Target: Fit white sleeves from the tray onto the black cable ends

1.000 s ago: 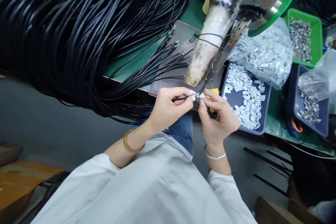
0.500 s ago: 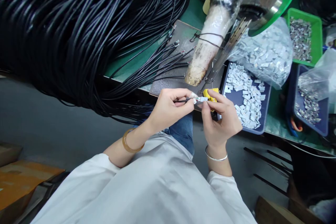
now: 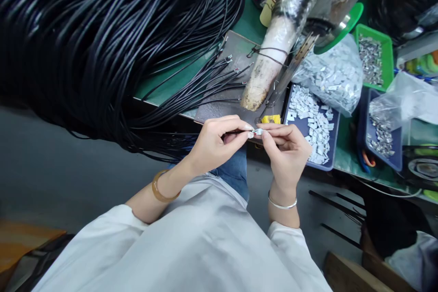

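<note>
My left hand (image 3: 219, 139) is closed in a pinch on the end of a black cable, most of which its fingers hide. Short thin wires stick out past the fingertips. At their tip is a small white flat connector (image 3: 258, 132), pinched between the thumb and fingers of my right hand (image 3: 287, 148). Both hands meet just in front of the bench edge. Whether the wires sit inside the connector or only touch it, I cannot tell. Behind my right fingertips is a yellow block (image 3: 271, 119).
A large bundle of black cables (image 3: 102, 45) covers the left, stripped ends lying on a grey board (image 3: 236, 50). A white tube (image 3: 262, 68) slants down above it. Right: a blue tray (image 3: 301, 121) of white pieces, a plastic bag (image 3: 333, 73) and a green tray (image 3: 385, 64).
My right fingers shifted along the white connector and now close on its right end, nearer my left fingertips. The view has turned slightly, showing more of the bench at right.
</note>
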Tool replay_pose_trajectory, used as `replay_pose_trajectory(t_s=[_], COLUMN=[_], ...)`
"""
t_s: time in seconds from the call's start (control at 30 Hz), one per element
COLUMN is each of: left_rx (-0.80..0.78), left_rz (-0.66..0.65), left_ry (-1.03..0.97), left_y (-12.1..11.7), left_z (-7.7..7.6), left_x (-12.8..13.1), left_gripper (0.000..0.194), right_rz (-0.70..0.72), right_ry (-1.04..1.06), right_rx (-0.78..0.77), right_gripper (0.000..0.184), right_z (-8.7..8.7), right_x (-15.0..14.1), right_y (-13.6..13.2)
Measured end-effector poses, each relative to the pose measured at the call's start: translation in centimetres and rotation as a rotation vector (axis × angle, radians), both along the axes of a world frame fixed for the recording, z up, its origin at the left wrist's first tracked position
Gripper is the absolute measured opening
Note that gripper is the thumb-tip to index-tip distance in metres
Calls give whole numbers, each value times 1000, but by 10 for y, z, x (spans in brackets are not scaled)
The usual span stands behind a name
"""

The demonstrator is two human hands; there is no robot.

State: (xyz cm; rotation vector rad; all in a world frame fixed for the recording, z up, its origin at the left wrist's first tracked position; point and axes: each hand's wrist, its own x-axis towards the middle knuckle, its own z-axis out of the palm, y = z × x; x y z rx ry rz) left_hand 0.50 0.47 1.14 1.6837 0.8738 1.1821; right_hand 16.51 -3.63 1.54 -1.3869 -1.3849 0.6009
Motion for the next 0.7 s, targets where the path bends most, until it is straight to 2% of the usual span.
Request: replay_pose_trajectory(t_s=[0.13, 0.27, 0.57, 0.7], left_rx=[-50, -6, 156, 162], left_rz=[36, 96, 191, 204], left_ry=[-7, -3, 13, 0], left_y=[3, 4, 3, 1], left_z=[0, -5, -8, -9], left_x=[3, 11, 16, 16], left_gripper=[12, 15, 12, 11], right_rz=[-52, -74, -100, -75], right_ry=[-146, -328, -298, -339], right_rx=[121, 221, 205, 248], right_gripper=[9, 9, 7, 13], right_z=[0, -4, 1, 4], right_x=[-1, -2, -4, -4], right_y=[2, 6, 10, 4])
